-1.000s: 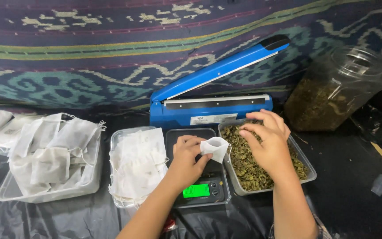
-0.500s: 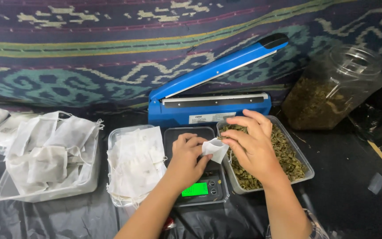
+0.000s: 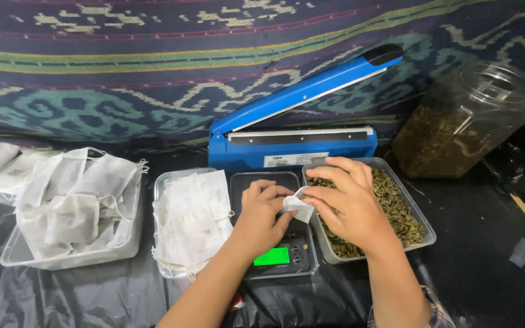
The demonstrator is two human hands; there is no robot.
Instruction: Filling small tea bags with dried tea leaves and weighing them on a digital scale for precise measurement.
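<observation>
A small white filter bag (image 3: 299, 205) sits between the two hands, held just above the seam where the digital scale (image 3: 277, 243) meets the tray of dried green herb (image 3: 396, 206). The bag is crumpled, so its long axis is hard to read; it seems to run roughly from upper left to lower right, with one corner hanging down toward the scale. Which end is the mouth cannot be told.

The left hand (image 3: 261, 212) comes in from below, fingers curled, thumb and fingertips pinching the bag's left edge. The right hand (image 3: 346, 206) arches over the herb tray, its thumb and forefinger pinching the bag's right side while the other fingers fan out above the herb. Both hands touch the bag, and their fingertips almost meet over it.

The scale shows a lit green display (image 3: 271, 256) near its front edge. Just left of the scale stands a clear tray piled with flat white bags (image 3: 191, 218), and further left a larger clear tub of white drawstring bags (image 3: 77, 203). Behind the scale a blue heat sealer (image 3: 299, 143) stands with its arm raised toward the upper right. A clear jar of herb (image 3: 463, 121) stands at the far right on the black-covered tabletop (image 3: 487, 267).
</observation>
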